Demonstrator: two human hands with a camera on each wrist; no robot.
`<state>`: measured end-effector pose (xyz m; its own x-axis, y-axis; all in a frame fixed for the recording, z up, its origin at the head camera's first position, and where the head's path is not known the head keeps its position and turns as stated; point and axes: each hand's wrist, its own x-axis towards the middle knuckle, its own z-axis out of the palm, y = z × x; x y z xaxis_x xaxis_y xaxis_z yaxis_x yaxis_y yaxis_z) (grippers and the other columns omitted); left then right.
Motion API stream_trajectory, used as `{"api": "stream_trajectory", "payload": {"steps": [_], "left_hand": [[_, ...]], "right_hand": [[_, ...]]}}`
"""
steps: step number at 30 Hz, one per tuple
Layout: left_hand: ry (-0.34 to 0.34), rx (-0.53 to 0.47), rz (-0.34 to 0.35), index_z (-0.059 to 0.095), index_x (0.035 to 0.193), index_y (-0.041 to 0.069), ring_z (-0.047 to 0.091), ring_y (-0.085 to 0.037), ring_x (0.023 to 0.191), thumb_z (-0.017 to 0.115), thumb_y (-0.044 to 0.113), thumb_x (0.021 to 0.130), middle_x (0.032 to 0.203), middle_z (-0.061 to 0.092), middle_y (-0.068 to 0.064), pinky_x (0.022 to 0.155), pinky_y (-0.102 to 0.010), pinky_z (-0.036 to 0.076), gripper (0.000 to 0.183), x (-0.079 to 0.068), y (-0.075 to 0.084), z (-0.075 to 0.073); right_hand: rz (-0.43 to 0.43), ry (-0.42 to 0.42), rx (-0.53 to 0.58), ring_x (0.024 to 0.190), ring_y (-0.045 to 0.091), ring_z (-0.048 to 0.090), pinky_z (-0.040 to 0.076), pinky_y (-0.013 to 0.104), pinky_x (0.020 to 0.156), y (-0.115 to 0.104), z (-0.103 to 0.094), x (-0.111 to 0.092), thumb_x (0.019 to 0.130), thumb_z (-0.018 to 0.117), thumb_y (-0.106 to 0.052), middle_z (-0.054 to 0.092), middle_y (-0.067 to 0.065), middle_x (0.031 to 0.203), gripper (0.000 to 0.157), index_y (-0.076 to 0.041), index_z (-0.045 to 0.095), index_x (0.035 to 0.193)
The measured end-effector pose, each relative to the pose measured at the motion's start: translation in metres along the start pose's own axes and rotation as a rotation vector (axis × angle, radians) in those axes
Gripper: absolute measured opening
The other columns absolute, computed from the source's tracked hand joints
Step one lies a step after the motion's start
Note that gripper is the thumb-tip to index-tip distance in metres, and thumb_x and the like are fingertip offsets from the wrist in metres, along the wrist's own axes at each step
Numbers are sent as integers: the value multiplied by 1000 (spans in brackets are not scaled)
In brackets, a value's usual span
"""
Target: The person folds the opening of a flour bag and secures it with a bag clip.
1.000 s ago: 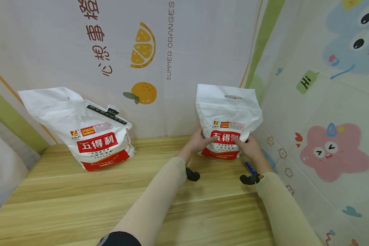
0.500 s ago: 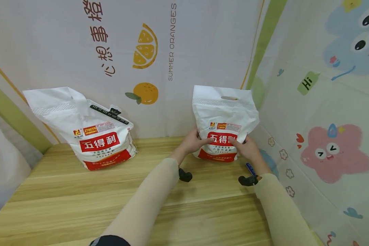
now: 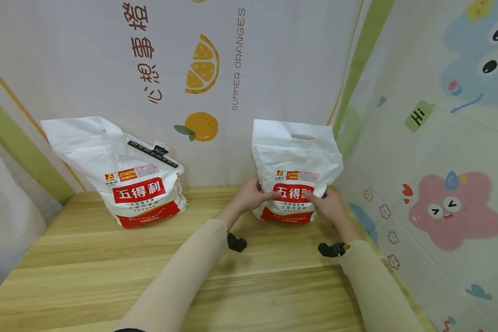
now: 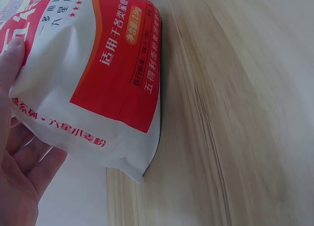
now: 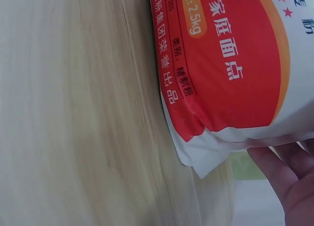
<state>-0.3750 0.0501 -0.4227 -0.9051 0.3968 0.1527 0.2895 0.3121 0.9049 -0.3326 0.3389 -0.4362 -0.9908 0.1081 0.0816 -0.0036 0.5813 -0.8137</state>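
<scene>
A white and red flour bag with a handle slot stands upright on the wooden table, near the back wall. From one side my left hand holds it, thumb on the printed front and fingers round the flank. On the opposite side my right hand grips it the same way. In the left wrist view, curled fingers lie against the bag's side. The right wrist view shows its red lower front and bottom corner close to the table. Part of the right fingers is out of that view.
A second flour bag stands at the back left, its top leaning left, with a dark-printed white tag on its upper right. A printed cloth wall closes off the back, and another cloth wall runs along the right.
Both hands have shifted the held flour bag left, closer to the second bag, and slightly toward me. The head view has turned a little. The second bag stays where it stood.
</scene>
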Motion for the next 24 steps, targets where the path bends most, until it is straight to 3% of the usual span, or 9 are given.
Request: {"api": "stream_trajectory", "payload": {"steps": [4, 7, 10, 12, 18, 24], "left_hand": [[2, -7, -11, 64, 139, 18, 75, -19, 103, 91, 41, 92, 125, 78, -4, 81, -36, 63, 59, -7, -4, -7], [1, -4, -14, 66, 135, 17, 69, -18, 79, 91, 42, 91, 114, 80, -4, 64, -33, 58, 57, -13, -6, -13], [6, 9, -5, 66, 132, 17, 65, -17, 68, 92, 42, 90, 108, 80, -4, 58, -31, 55, 55, -19, -8, -20], [11, 17, -5, 67, 132, 17, 67, -18, 69, 93, 42, 89, 108, 81, -4, 60, -31, 56, 56, -24, -8, -24], [37, 63, -24, 66, 135, 17, 76, -18, 98, 93, 45, 88, 118, 81, -2, 78, -33, 62, 61, -39, -11, -35], [44, 113, -23, 66, 133, 15, 76, -17, 95, 93, 47, 88, 115, 81, -2, 75, -33, 62, 61, -50, -13, -46]], "right_hand": [[28, -32, -46, 116, 33, 69, 57, 31, 85, -4, 4, 0, 95, 71, -74, 71, 20, 142, 87, -8, 59, 150], [33, -62, -52, 120, 34, 69, 59, 39, 94, -7, 8, -1, 93, 72, -76, 71, 19, 143, 90, -9, 58, 150], [14, -81, -56, 123, 34, 70, 59, 45, 101, -10, 11, -2, 93, 73, -76, 72, 19, 142, 89, -9, 59, 150], [3, -90, -50, 124, 34, 71, 60, 47, 102, -12, 14, -3, 93, 74, -74, 72, 18, 141, 87, -9, 60, 149], [-15, -105, -38, 129, 35, 71, 60, 49, 106, -21, 24, -7, 93, 75, -73, 73, 16, 143, 87, -11, 60, 150], [-46, -114, -59, 129, 36, 72, 60, 53, 107, -28, 32, -12, 92, 76, -73, 73, 16, 143, 86, -11, 60, 150]]}}
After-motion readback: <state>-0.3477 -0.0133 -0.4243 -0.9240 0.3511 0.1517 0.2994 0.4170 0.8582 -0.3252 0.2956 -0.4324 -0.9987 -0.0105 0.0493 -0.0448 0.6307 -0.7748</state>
